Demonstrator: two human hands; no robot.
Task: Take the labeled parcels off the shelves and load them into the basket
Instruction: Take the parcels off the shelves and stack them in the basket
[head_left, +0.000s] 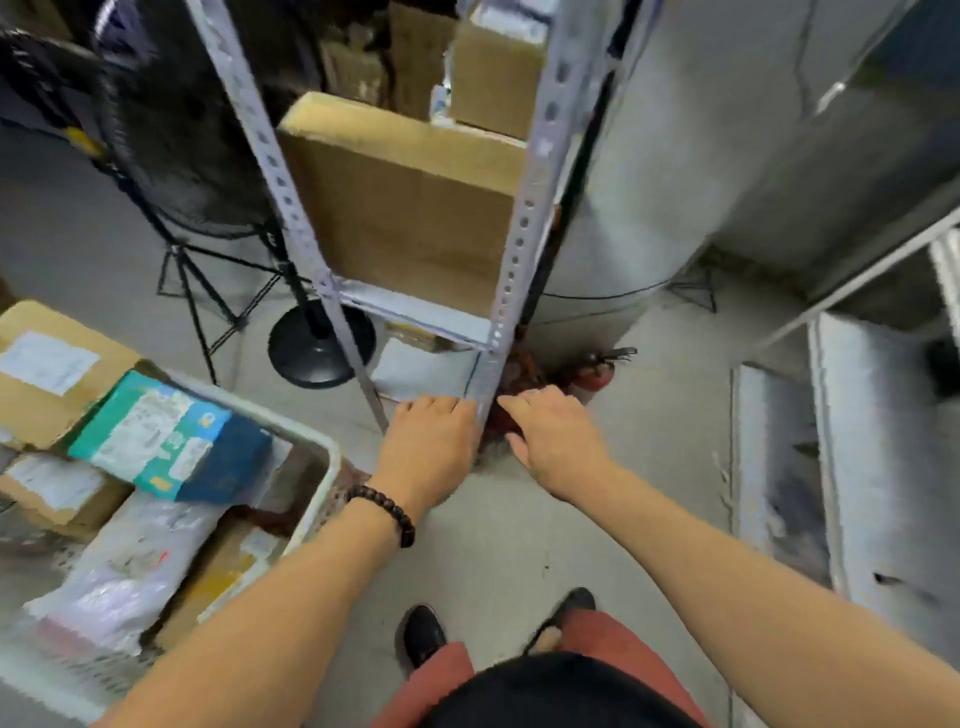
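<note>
A white parcel (415, 369) lies at floor level under the lowest shelf of the grey metal rack (511, 249). My left hand (431, 441) reaches down to its near edge, fingers curled at that edge. My right hand (550, 441) hangs just right of the rack's post, fingers spread, holding nothing. A big brown carton (400, 208) stands on the shelf above, with a smaller brown box (488, 73) higher up. The white basket (322, 457) at lower left holds a teal-and-blue packet (166, 436), labeled brown boxes (52, 364) and plastic mailers (130, 561).
A black standing fan (171, 119) with a round base (317, 348) stands left of the rack. A red fire extinguisher (597, 371) lies by the concrete pillar (639, 197). A second rack with white bundles (878, 457) is on the right. My feet are on the grey floor below.
</note>
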